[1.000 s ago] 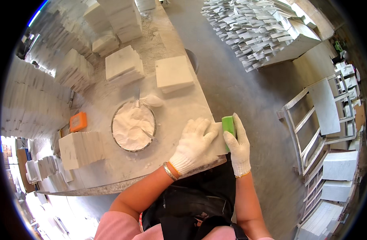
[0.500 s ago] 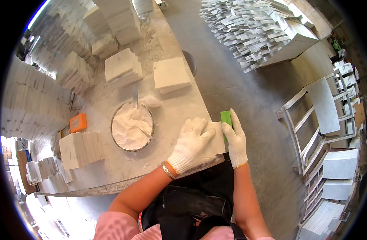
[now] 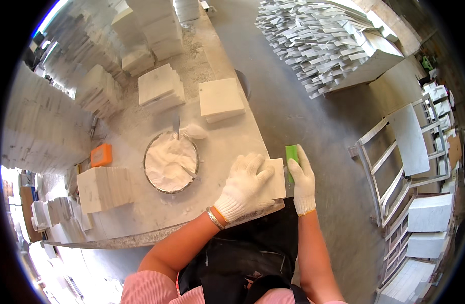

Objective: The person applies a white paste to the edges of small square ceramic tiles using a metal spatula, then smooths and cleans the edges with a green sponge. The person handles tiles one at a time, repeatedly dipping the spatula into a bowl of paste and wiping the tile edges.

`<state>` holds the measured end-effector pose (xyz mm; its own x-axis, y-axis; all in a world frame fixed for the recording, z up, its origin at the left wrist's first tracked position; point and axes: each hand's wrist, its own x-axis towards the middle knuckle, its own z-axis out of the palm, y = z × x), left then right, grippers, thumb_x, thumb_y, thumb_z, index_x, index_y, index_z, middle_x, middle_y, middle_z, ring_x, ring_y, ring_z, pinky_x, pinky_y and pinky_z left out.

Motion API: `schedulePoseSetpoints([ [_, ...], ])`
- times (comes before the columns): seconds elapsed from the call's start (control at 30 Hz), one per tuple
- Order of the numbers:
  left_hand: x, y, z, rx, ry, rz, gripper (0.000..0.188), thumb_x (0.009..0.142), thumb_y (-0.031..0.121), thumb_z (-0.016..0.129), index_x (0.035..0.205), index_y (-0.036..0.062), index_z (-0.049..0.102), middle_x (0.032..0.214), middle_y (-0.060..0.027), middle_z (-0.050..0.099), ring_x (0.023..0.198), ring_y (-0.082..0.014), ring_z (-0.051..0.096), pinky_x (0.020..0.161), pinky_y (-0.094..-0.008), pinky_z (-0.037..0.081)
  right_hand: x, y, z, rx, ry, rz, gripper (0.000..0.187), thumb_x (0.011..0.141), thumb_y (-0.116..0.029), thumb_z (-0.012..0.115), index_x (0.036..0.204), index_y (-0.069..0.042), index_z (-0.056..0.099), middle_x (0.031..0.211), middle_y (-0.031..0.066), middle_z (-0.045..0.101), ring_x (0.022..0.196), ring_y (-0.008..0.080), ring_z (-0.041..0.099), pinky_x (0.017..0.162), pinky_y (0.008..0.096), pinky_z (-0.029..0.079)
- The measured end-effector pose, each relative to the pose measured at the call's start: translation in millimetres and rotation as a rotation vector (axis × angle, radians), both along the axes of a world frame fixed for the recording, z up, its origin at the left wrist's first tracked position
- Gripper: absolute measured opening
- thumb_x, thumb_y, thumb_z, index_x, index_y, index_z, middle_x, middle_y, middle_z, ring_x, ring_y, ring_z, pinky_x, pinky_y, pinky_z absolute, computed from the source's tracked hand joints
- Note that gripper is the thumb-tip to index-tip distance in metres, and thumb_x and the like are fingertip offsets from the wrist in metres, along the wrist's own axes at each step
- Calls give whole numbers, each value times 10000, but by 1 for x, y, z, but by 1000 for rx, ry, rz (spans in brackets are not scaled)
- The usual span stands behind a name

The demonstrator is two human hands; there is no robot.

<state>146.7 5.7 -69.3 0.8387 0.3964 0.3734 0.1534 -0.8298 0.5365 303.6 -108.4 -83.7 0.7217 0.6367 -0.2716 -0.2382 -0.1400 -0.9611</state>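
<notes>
My left hand [image 3: 246, 183], in a white knit glove, lies flat on a pale square stone tile [image 3: 278, 178] at the table's right edge. Its fingers are stretched out over the tile and cover much of it. My right hand [image 3: 303, 185], gloved the same way, holds a green rectangular block [image 3: 292, 156] between thumb and fingers. The block is upright beyond the table edge, a narrow gap to the right of the tile's outer side. Left of my left hand stands a round bowl [image 3: 146, 175] of white powder or paste, with a flat blade [image 3: 177, 125] sticking into it.
Stacked tiles [image 3: 161, 87] and a shorter pile [image 3: 221, 96] stand farther back on the table [image 3: 126, 147]. An orange box [image 3: 101, 155] and a tile row [image 3: 106, 189] sit left. Across the floor are a strip-stone pile [image 3: 313, 48] and a metal frame [image 3: 379, 167].
My right hand and the green block have moved slightly right, away from the tile's side. My left hand stays on the tile. The whole view has shifted a little.
</notes>
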Motion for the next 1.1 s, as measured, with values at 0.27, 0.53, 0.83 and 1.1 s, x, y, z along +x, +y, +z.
schedulePoseSetpoints([
  [0.27, 0, -4, 6, -18, 58, 19, 613, 664, 454, 852, 1073, 32, 675, 1298, -223, 528, 1209, -462, 496, 1045, -535, 423, 5, -1, -13, -131, -237, 74, 618, 975, -281, 664, 1518, -54, 474, 1417, 155, 562, 1241, 210, 571, 1091, 346, 419],
  [0.53, -18, 26, 28, 86, 225, -212, 465, 731, 304, 791, 1166, 153, 723, 1380, -190, 531, 1308, -425, 466, 1090, -534, 391, 5, -51, -2, -78, 5, -100, 596, 1010, -373, 585, 1532, -111, 466, 1281, 1, 638, 894, 114, 636, 664, 259, 494],
  [0.83, -21, -26, 19, -1, 294, 193, 829, 637, 439, 818, 1332, 47, 592, 1476, -284, 430, 1389, -503, 365, 1151, -580, 313, 0, -62, 8, 16, 116, 3, 606, 995, -307, 611, 1533, -69, 465, 1312, 57, 625, 928, 138, 630, 783, 268, 501],
  [1.1, -12, 7, 8, 6, 240, -38, 728, 672, 402, 838, 1302, 111, 616, 1440, -250, 479, 1355, -443, 438, 1156, -546, 330, 3, -46, 18, 72, 27, 215, 640, 983, -267, 631, 1540, -23, 433, 1471, 110, 539, 1294, 179, 524, 1094, 312, 396],
])
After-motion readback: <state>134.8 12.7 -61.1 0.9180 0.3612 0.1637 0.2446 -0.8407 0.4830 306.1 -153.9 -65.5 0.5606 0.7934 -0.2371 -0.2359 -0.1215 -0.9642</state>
